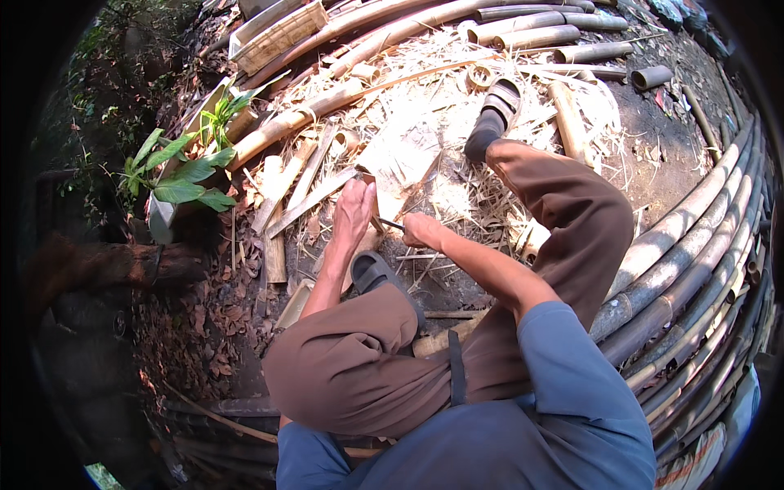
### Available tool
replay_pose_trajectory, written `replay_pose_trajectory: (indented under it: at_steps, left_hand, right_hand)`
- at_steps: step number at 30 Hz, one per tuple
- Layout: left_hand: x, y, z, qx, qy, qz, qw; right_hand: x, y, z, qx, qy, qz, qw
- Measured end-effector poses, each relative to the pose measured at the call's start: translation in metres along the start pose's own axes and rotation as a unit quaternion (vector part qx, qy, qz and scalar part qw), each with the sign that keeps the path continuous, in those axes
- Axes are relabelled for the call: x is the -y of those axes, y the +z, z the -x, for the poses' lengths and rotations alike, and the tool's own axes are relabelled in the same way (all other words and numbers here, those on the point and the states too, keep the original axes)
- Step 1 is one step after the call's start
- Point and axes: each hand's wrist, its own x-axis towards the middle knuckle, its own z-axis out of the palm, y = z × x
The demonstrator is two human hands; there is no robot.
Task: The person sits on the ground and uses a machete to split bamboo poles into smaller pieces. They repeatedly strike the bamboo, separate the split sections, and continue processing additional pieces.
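Observation:
My left hand [353,209] is closed round the upper side of a brown bamboo piece [375,214] that stands up between my knees. My right hand [422,231] is wrapped round the end of a thin dark tool [392,224], whose other end meets the bamboo piece. The tool's tip is too small to make out, so its exact kind does not show. Below my hands is a short bamboo section [370,240], partly hidden by my left arm.
Pale shavings [457,175] cover the ground ahead. Split bamboo strips [310,200] lie left of my hands, beside a leafy plant [184,175]. Long bamboo poles [678,253] are stacked along my right, and cut tubes [535,37] lie at the far side. A crate [278,37] stands far left.

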Motion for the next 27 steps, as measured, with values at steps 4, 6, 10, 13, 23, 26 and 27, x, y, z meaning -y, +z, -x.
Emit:
replay_pose_trajectory:
  at_steps: [4,6,10,13,23,26,27]
  left_hand:
    - [0.005,-0.019,0.039,-0.050,0.045,-0.055,0.996]
    - [0.016,-0.034,0.055,-0.064,0.001,-0.076,0.995]
    - [0.019,-0.022,0.058,-0.135,-0.012,0.005,0.991]
    - [0.032,-0.020,0.067,-0.251,-0.194,0.128,0.940]
    - [0.024,-0.026,0.071,-0.063,-0.264,0.037,0.962]
    - [0.018,-0.023,0.066,-0.040,-0.279,0.001,0.959]
    - [0.016,-0.021,0.066,-0.043,-0.271,-0.022,0.961]
  right_hand:
    - [0.025,0.030,0.019,-0.114,-0.033,-0.093,0.989]
    - [0.043,0.023,0.045,-0.120,0.004,-0.152,0.981]
    - [0.041,0.045,0.035,-0.134,0.035,-0.144,0.980]
    - [0.056,0.059,0.025,-0.157,0.042,-0.157,0.974]
    - [0.065,0.046,0.030,-0.076,0.073,-0.287,0.952]
    - [0.088,0.031,0.038,-0.107,0.016,-0.295,0.949]
    - [0.093,0.028,0.039,-0.121,-0.022,-0.309,0.943]
